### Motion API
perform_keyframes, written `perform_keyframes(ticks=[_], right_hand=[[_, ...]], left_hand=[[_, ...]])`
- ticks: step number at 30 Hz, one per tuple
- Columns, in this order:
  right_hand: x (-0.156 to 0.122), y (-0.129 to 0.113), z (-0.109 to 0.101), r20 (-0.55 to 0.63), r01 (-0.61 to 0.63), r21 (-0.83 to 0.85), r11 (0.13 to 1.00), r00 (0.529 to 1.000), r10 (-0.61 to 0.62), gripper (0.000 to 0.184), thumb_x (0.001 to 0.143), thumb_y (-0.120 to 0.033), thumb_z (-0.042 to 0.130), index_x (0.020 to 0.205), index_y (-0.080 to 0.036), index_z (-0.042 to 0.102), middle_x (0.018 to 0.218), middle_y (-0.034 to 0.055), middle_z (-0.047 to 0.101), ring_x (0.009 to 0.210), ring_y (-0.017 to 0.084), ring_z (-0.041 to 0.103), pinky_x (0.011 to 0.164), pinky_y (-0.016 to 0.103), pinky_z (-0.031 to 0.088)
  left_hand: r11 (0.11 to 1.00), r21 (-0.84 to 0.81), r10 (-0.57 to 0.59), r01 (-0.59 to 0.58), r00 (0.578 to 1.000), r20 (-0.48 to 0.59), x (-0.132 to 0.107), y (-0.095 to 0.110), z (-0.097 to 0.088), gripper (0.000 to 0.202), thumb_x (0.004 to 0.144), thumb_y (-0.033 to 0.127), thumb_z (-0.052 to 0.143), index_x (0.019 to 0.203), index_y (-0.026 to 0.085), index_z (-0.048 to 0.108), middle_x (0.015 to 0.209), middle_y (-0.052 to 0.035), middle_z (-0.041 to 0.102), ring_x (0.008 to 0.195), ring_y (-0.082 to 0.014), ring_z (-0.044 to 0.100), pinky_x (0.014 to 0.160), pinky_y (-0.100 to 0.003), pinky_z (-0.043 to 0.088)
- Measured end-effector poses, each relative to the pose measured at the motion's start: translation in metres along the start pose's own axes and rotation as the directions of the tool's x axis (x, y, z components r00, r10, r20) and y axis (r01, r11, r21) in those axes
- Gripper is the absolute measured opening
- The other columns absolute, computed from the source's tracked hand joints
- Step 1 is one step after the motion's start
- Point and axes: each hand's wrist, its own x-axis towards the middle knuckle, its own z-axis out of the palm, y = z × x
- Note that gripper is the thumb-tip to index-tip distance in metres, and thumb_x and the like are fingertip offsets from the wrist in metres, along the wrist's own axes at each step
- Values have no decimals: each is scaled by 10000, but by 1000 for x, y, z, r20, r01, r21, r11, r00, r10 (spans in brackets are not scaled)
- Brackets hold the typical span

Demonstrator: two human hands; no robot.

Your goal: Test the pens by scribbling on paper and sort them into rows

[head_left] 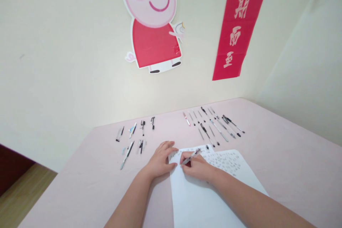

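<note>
Right hand: my right hand (pixel 199 167) is closed in a writing grip around a clear-barrelled pen (pixel 193 155); side of the hand is down on paper.
Pen: in my right fingers, over the upper left part of the near sheet (pixel 197 199), slanted with its back end up and to the right; tip mostly hidden by fingers (can't tell if it touches).
Left hand: my left hand (pixel 161 160) grasps nothing; fingers loosely spread and curved, palm down, fingertips and thumb at the sheet's left edge.
Paper: near sheet lies under both hands, a line of handwriting along its top, large blank area below; second sheet (pixel 252 174) shows to the right, rows of small dark marks on its upper part, right forearm across it.
Left pens: small groups of pens and pen parts past my left hand, in two rough rows; a long grey-and-black pen (pixel 127 155) is in the nearer one.
Right pens: more pens and thin refills beyond the paper, mostly slanting the same way; a pink-and-white pen (pixel 186 119) sits at the left end.
Table: pale pink cover (pixel 283 146) under everything, far edge by the wall.
Wall: pig cutout (pixel 157 44) in red dress; red banner (pixel 235 32) with white characters, right of it.
</note>
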Motion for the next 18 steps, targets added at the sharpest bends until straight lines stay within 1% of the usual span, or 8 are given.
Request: perform_keyframes(ticks=[4, 9, 13, 18], right_hand=[[0, -1, 0, 12, 8, -29, 1000, 1000, -8, 119, 653, -136, 518, 694, -186, 618, 578, -26, 565, 537, 119, 501, 544, 220, 379], [0, -2, 2, 4, 27, -45, 999, 1000, -27, 106, 666, -140, 522, 671, -188, 616, 607, -18, 590, 575, 123, 521, 586, 222, 398], [1, 0, 3, 15, 27, -35, 999, 1000, -27, 109, 662, -134, 520, 667, -198, 608, 586, -23, 576, 549, 126, 514, 562, 226, 393], [1, 0, 1, 22, 60, -20, 998, 998, -59, 132, 646, -108, 508, 632, -213, 588, 591, -19, 581, 552, 136, 524, 553, 235, 395]], left_hand=[[1000, 4, -11, 11, 1000, 8, 0, -1, 0, 494, 685, 320, 668, 1160, 247, 551, 1353, -82, 436, 1271, -259, 334, 1078, -452, 246], [1000, 0, -22, 22, 1000, 8, 0, 0, 0, 496, 690, 332, 667, 1164, 240, 551, 1361, -85, 434, 1275, -259, 334, 1084, -448, 239], [1000, -8, -31, 31, 1000, 4, -1, 1, -1, 490, 694, 326, 661, 1163, 242, 550, 1359, -84, 438, 1276, -258, 336, 1080, -453, 243], [999, -7, -32, 32, 999, 5, -1, 1, 0, 503, 681, 304, 673, 1165, 246, 550, 1361, -80, 436, 1277, -255, 336, 1082, -450, 242]])
